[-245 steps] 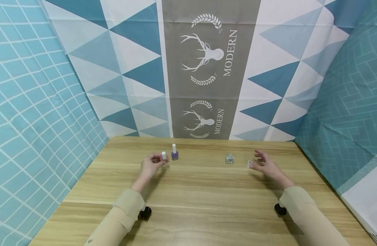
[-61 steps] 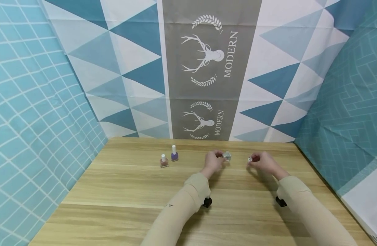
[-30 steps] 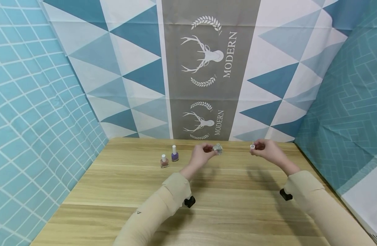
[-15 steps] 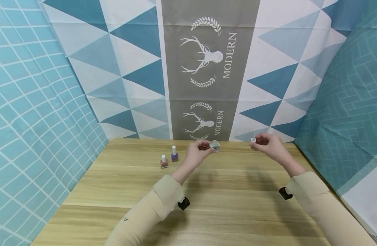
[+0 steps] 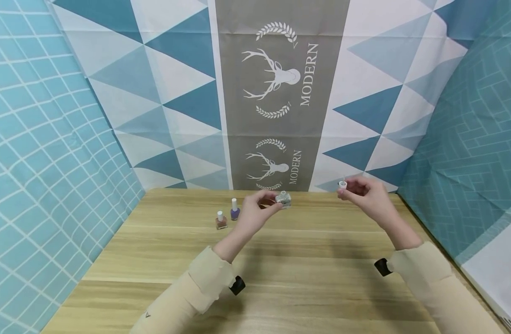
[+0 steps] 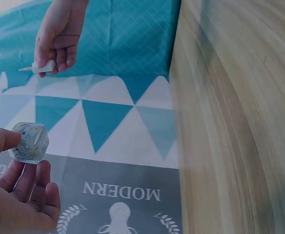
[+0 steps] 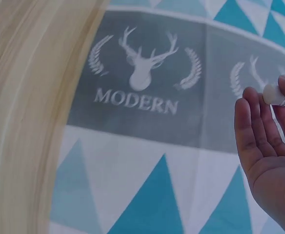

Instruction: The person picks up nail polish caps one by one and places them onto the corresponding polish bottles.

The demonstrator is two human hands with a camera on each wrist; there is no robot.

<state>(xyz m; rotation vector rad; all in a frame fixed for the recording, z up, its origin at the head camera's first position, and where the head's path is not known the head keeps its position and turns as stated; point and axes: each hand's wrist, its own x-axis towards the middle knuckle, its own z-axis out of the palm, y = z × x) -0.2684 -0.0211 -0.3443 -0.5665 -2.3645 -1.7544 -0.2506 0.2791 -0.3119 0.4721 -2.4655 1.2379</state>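
My left hand pinches an uncapped clear nail polish bottle between thumb and fingers, raised above the table. Flecks of glitter show inside the bottle in the left wrist view, where the thumb presses one face. Off to the right, my right hand holds up a white nail polish cap with its brush pointing upward. The left wrist view shows the same cap from its side, brush sticking out. A gap separates cap and bottle.
A pinkish-brown nail polish bottle and a purple one, both with white caps, stand left of my left hand on the wooden table. Patterned cloth hangs behind the table, blue cloth at both sides.
My left hand has let go of the pinkish-brown bottle, taken the clear bottle and lifted it leftward. My right hand has picked up the white cap and raised it.
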